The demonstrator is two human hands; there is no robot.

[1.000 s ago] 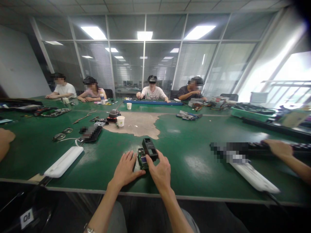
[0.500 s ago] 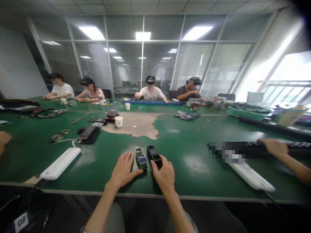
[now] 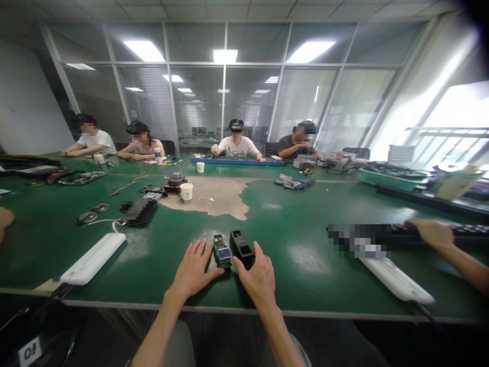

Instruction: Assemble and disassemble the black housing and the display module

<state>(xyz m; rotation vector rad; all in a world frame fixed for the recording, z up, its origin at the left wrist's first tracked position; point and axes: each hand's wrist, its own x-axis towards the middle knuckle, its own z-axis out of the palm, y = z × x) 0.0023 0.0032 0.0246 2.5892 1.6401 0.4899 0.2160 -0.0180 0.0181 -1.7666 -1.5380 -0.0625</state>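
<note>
A green circuit board with a small blue-grey screen (image 3: 222, 252) lies on the green tabletop. My left hand (image 3: 194, 270) rests flat along its left side, fingers stretched and thumb out near the board's lower end. Just right of the board lies a black plastic housing (image 3: 241, 245) with cut-out openings in its top. My right hand (image 3: 257, 275) is spread around the housing's near end, thumb at its left and fingers at its right. The thumb looks slightly away from the housing; the fingers' undersides are hidden.
White power strips (image 3: 93, 258) lie left and right. Glasses (image 3: 93, 213), a paper cup (image 3: 186, 191) and gloves (image 3: 293, 182) sit farther back. Another person's hand (image 3: 433, 232) reaches in from the right. Several people sit across the table (image 3: 298, 214).
The black housing was lifted off the circuit board, moved right and set down beside it. My right hand's grip has loosened; my left hand has stayed beside the board.
</note>
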